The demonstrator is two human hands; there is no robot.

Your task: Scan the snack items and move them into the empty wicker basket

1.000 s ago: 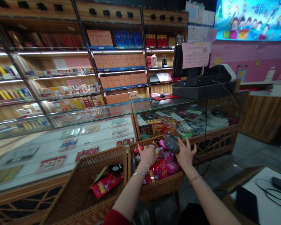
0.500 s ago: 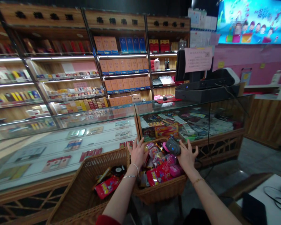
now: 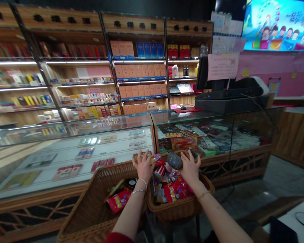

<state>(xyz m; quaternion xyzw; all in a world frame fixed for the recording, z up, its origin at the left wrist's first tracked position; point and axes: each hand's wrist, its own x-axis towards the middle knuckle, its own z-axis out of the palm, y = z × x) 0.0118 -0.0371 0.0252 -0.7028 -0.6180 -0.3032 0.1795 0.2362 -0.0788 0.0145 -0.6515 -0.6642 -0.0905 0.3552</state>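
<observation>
My right hand (image 3: 190,168) is closed around a dark grey handheld barcode scanner (image 3: 174,161) with a small blue light, held over the right wicker basket (image 3: 176,212). At that basket's left rim, my left hand (image 3: 144,167) has its fingers raised. Its thumb side grips a small pink-and-yellow candy package (image 3: 156,157), partly hidden, facing the scanner. Below the hands, the right basket holds red candy bags (image 3: 176,190), a red-and-white striped container (image 3: 159,172) and other wrapped sweets. In the left wicker basket (image 3: 78,212) lie a red bag (image 3: 119,200) and a round black item (image 3: 130,183).
A glass display counter (image 3: 111,145) runs behind the baskets, with a monitor (image 3: 203,72) on top. Shelves of boxed goods (image 3: 142,71) line the back wall. At the lower right is a white table (image 3: 302,212) with a dark flat object and cable.
The view has turned slightly left. My right hand has brought the scanner leftward, closer to my left hand. The small package at my left hand now stands apart from the other sweets, uncovering the striped container.
</observation>
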